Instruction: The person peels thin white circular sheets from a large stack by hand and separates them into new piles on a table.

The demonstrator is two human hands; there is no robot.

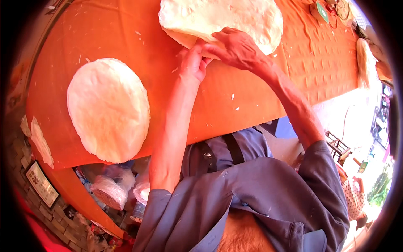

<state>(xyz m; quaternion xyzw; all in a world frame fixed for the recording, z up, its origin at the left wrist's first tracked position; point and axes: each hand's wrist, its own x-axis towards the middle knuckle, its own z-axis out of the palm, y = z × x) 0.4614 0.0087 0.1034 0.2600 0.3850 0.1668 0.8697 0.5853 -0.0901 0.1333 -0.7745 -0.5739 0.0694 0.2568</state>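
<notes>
A large, thick white pad (235,19), soft and fibrous like wadding, lies at the far middle of the orange-covered table (235,94). Its near edge is lifted a little where my hands meet. My right hand (238,48) curls its fingers over that edge and pinches it. Close beside it, my left hand (196,63) is closed at the same edge, with its fingertips partly hidden under the right hand. A second white oval pad (108,110) lies flat to the left, apart from both hands.
White scraps dot the cloth. A thin white piece (41,142) hangs at the table's left edge. Plastic-wrapped bundles (111,191) sit below the table. A green-and-white box (322,12) with wires lies at the far right. A framed sheet (42,184) stands at lower left.
</notes>
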